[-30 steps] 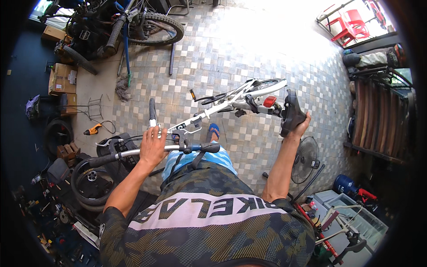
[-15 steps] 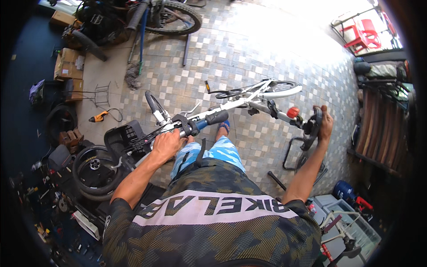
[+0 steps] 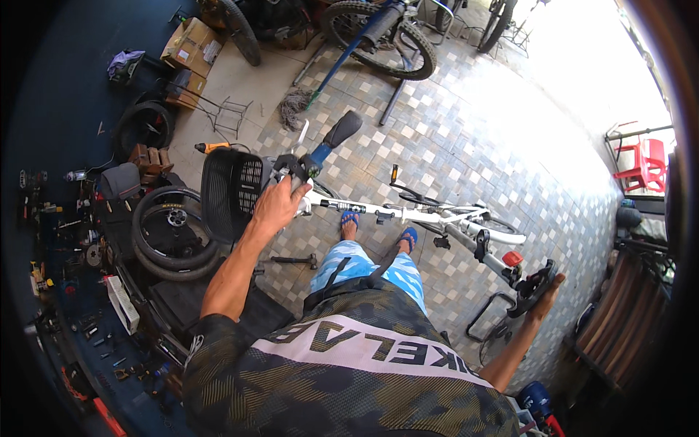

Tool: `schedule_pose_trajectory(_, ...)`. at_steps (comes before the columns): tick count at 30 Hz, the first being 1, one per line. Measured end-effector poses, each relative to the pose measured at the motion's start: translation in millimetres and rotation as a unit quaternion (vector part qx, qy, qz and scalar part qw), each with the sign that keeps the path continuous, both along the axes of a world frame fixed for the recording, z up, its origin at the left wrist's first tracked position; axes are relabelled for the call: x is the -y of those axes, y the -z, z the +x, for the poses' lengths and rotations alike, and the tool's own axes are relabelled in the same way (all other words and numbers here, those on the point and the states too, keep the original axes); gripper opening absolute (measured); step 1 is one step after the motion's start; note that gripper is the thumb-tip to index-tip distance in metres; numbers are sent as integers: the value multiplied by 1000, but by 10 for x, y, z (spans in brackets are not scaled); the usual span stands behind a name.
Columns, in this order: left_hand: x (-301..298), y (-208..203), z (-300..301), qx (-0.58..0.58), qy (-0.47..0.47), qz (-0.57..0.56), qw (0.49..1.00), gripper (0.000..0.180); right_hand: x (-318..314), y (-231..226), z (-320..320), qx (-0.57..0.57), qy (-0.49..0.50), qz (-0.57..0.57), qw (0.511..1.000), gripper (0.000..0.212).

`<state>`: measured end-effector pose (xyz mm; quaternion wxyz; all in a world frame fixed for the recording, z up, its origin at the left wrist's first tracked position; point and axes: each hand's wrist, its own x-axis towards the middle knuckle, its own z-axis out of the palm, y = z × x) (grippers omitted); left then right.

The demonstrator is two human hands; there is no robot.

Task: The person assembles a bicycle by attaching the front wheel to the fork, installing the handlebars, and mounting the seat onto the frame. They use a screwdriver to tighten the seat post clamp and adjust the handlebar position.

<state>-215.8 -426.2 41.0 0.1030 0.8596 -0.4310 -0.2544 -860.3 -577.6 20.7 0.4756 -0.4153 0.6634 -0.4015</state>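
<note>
A white bicycle [image 3: 357, 208] with small wheels stands across in front of me, its handlebar end at the left and its saddle end at the right. My left hand [image 3: 279, 202] is closed round the handlebar [image 3: 313, 162] near its middle, beside a black front basket [image 3: 231, 191]. The bar's black grip [image 3: 342, 130] points away from me. My right hand [image 3: 545, 300] grips the outer end of the black saddle [image 3: 534, 289], its fingers partly hidden. Below the saddle sits a red rear reflector [image 3: 512, 258]. The rear wheel [image 3: 502, 230] is at the far side; the front wheel is mostly hidden.
Loose bicycle tyres and a wheel [image 3: 173, 218] lie at the left, near a hammer [image 3: 295, 260] on the floor. A mop [image 3: 295, 108] and another bicycle [image 3: 378, 44] are at the back. A slatted wooden bench [image 3: 619, 313] and red chairs [image 3: 644, 162] stand at the right.
The handlebar has swung so its grip points away from me, and the basket has come up beside my left hand. Both hands stay on the bicycle; the whole view has shifted.
</note>
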Motion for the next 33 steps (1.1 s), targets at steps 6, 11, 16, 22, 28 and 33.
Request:
schedule_pose_trajectory(6,324,134,1173,53,-16,-37,998,65,-509,-112,1001,28,28,15,999,81)
schedule_pose_trajectory(11,643,327,1773,62,16,-60,996,64,-382,-167,1539,11,66,56,996,79)
schedule_pose_trajectory(16,882,213,2323,40,-6,-57,998,53,-248,-11,1988,-98,-9,-34,995,76)
schedule_pose_trajectory(22,53,-191,2653,184,-26,-285,940,48,-112,-53,2529,-126,-39,-34,991,78)
schedule_pose_trajectory(28,-1563,-236,2673,202,-164,-55,964,84,-126,-78,2823,-106,8,-53,993,75)
schedule_pose_trajectory(33,-1758,-68,2626,194,-194,20,961,80,-162,53,2838,-120,50,-42,991,69)
